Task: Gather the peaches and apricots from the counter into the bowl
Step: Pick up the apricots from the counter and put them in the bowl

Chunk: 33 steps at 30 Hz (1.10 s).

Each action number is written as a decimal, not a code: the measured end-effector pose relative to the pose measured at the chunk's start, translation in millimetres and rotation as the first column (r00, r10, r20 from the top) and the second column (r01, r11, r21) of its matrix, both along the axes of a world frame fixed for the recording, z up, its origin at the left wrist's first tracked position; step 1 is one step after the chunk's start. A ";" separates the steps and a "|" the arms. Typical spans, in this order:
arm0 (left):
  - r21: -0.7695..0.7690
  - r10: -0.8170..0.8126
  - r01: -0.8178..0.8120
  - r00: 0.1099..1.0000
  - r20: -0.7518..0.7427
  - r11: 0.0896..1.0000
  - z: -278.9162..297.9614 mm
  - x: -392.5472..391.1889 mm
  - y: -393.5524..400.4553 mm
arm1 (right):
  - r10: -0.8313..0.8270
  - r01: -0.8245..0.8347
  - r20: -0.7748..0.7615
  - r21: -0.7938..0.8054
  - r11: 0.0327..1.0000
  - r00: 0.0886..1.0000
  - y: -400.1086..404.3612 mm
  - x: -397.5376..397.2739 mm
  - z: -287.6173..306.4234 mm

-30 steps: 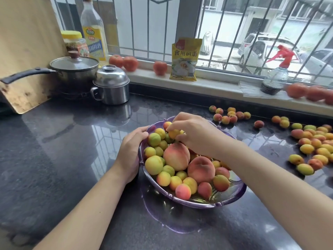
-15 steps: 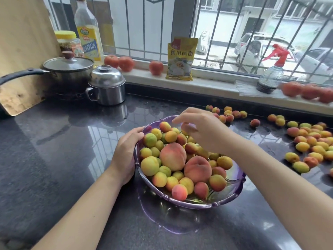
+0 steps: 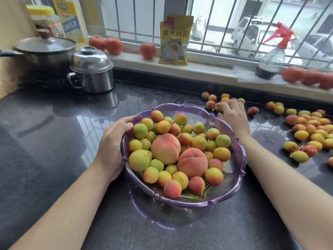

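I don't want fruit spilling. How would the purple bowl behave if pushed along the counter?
The purple bowl looks heavy, heaped with fruit. It would likely slide on the glossy counter. Top apricots might roll off if jolted.

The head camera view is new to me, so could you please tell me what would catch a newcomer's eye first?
First comes the purple bowl at the centre of the dark counter, heaped with small apricots around two large peaches. The left hand grips its left rim, while the right hand reaches past it to a small cluster of loose apricots near the back. Many more apricots lie scattered at the right.
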<state>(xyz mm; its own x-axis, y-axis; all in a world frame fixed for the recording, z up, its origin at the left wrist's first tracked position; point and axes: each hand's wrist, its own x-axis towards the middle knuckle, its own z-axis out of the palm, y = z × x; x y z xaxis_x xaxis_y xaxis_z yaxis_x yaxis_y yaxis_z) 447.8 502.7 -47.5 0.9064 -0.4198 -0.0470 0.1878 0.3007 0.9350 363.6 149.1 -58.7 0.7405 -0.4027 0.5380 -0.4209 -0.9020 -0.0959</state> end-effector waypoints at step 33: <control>-0.032 -0.022 0.023 0.999 0.034 0.999 7.7 -6.6 -0.3 | 0.034 -0.165 0.353 0.349 0.922 0.935 25.6 -24.5 65.8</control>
<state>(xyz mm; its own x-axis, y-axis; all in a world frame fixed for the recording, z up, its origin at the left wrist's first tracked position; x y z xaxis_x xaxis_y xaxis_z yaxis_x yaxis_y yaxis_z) 441.2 502.4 -39.8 0.8973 -0.4414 -0.0032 0.1641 0.3267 0.9308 339.0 174.7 7.0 0.5904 -0.5533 0.5876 -0.2145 -0.8094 -0.5467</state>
